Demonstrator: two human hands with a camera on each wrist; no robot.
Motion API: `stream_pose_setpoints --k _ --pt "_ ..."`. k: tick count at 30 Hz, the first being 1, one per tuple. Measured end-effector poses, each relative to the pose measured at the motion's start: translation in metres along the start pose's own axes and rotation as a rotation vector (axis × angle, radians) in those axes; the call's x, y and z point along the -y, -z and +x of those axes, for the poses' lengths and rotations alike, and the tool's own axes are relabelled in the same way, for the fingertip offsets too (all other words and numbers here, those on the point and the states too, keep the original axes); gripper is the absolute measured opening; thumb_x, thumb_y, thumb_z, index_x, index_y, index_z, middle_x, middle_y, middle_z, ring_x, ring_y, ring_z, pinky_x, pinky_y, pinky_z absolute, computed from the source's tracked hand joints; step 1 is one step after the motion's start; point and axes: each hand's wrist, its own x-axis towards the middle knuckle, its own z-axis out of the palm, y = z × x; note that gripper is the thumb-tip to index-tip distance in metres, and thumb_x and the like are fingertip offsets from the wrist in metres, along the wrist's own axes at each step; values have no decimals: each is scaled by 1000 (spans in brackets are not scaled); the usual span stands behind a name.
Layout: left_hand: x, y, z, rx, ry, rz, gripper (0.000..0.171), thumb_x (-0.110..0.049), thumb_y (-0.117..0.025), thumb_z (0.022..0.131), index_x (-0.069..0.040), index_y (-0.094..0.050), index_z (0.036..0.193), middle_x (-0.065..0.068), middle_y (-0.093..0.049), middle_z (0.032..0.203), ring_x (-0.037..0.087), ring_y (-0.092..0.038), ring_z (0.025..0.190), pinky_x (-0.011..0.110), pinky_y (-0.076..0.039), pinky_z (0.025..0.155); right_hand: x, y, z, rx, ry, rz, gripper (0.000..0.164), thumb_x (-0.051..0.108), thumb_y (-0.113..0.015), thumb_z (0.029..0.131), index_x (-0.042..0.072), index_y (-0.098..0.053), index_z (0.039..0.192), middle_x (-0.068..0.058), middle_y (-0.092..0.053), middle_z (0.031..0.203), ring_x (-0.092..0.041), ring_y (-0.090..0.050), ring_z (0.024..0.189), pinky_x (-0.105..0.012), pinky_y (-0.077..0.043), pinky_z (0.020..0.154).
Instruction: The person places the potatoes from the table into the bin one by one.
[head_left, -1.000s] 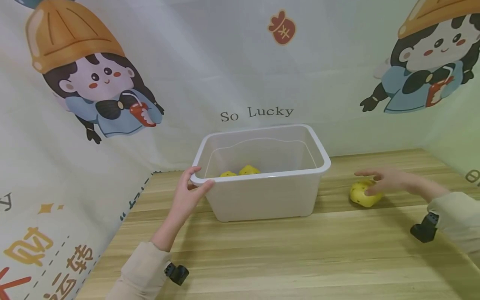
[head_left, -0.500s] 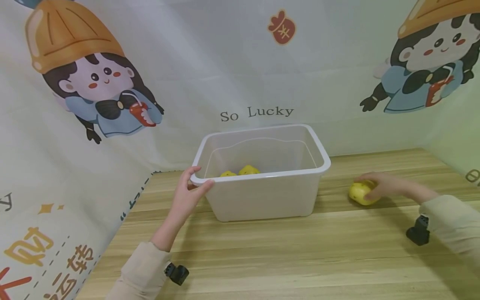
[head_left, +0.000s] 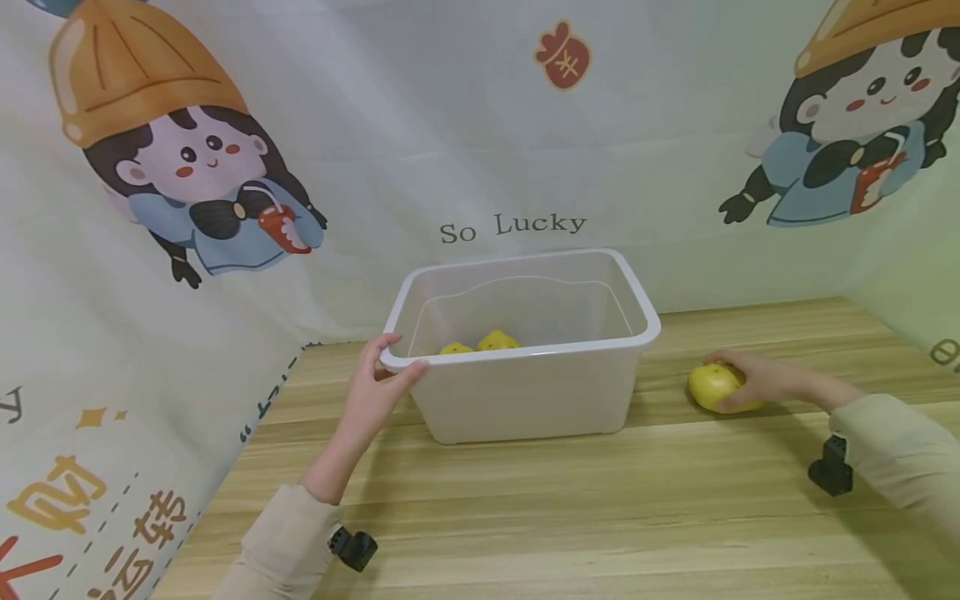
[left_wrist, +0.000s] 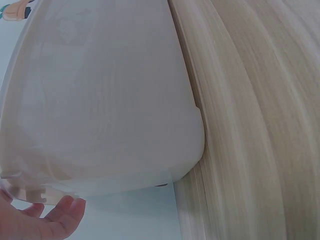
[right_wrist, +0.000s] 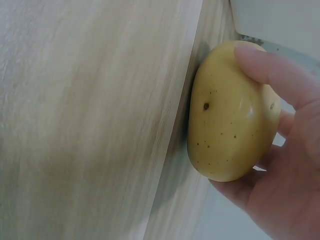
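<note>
My right hand [head_left: 772, 379] grips a yellow potato [head_left: 708, 387] on the table, right of a white plastic bin [head_left: 525, 398]. Dark specks dot the potato's skin in the right wrist view, where the thumb lies over one end and the fingers curl round its far side. At the bin's near left corner my left hand [head_left: 372, 398] holds the rim between thumb and fingers. From the left wrist, only some fingers [left_wrist: 65, 217] show below that corner. Two more yellow potatoes [head_left: 498, 339] peek above the front rim inside the bin, their lower parts hidden.
The wood-grain table [head_left: 570, 508] runs under everything. Behind it hangs a pale printed cloth [head_left: 420, 100] with cartoon figures and lettering, close to the bin's back. A black wrist camera [head_left: 831, 467] sits below the right sleeve, another [head_left: 352, 548] by the left sleeve.
My right hand has come down from hovering over the potato and closed round it. The potato has turned and shifted slightly left. My left hand and the bin stay put.
</note>
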Motion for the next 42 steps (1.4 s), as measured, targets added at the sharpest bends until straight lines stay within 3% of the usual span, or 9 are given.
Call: stream_pose_setpoints --k 17,24,42 --pt "1 0 1 2 -13 -4 60 -25 -65 86 -9 -35 136 12 -31 137 29 -49 100 25 -44 73 11 5 2 40 -32 0 70 23 -73 73 -8 -39 126 -27 -50 114 -28 -51 92 -35 -43 70" --pt "0 0 0 3 -17 -9 60 -24 -64 86 -9 -35 136 12 -32 137 27 -48 99 25 -44 74 19 22 7 -6 -2 -12 66 19 -71 73 -8 -40 125 -24 -52 110 -22 -51 84 -32 -42 65" --pt "0 0 0 8 -16 -8 61 -27 -64 86 -9 -34 136 12 -30 139 30 -47 104 27 -44 77 59 73 16 -4 -47 -75 67 22 -69 77 -4 -38 131 -19 -53 113 -23 -51 86 -33 -42 66"
